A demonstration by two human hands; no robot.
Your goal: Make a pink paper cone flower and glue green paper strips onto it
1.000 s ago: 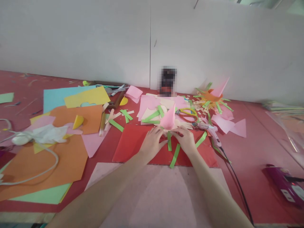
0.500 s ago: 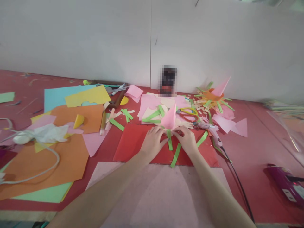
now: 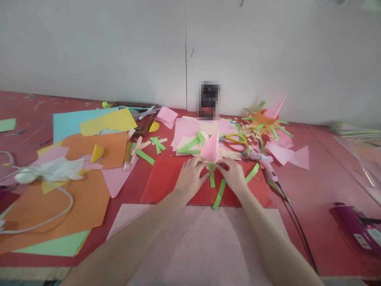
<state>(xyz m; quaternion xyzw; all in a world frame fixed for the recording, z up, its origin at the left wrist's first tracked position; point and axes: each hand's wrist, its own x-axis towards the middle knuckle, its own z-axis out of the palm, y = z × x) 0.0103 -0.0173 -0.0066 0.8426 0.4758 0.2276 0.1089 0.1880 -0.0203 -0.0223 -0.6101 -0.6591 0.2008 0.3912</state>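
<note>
A pink paper cone (image 3: pixel 210 147) points upward over the red board (image 3: pixel 162 178), with a small cream piece at its base. A green paper strip (image 3: pixel 212 176) hangs down from the front of that base. From the left, my left hand (image 3: pixel 192 174) pinches the edge of the base. My right hand (image 3: pixel 232 172) grips the opposite edge, its thumb and fingers close to the green strip. Loose green strips (image 3: pixel 219 194) lie on the board by my right wrist. The fingertips partly hide what they press.
Yellow-and-red-handled scissors (image 3: pixel 236 139) and a pink glue gun (image 3: pixel 266 161) lie beyond my right hand. A finished-looking orange paper piece with a pink cone (image 3: pixel 275 109) stands back right. Coloured sheets (image 3: pixel 86 202) and a white cable cover the left. A purple power strip (image 3: pixel 357 228) sits right.
Both hands stay at the base of the cone with almost the same grip. The whole view has shifted slightly; nothing else has visibly moved.
</note>
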